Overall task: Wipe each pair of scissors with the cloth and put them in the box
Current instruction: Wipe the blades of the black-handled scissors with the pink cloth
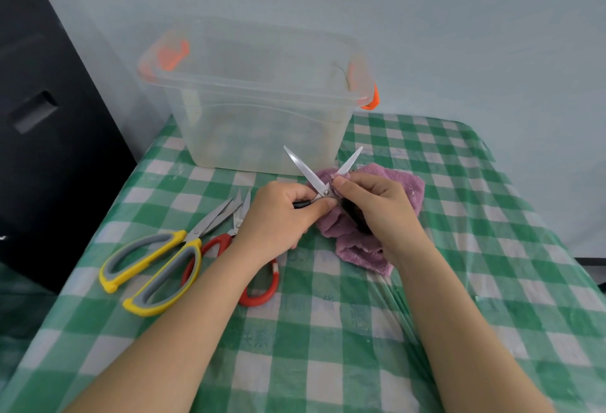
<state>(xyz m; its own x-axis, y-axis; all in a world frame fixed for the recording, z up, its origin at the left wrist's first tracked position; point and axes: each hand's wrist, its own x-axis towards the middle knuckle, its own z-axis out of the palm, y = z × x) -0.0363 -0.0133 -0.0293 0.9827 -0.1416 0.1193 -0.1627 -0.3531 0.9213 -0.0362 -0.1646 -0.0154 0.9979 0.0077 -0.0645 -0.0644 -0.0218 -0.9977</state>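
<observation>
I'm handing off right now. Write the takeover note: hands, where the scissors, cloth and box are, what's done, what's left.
Left hand: grips the black-handled scissors, blades spread open and pointing up.
Right hand: pinches the purple cloth against one blade near the pivot.
Yellow-and-grey scissors and red-handled scissors lie on the checked table, left of the hands.
Clear box stands behind, lid off; no scissors visible inside.
Done: none boxed.
Left: finish wiping this pair, box it, then wipe and box the other two.
</observation>
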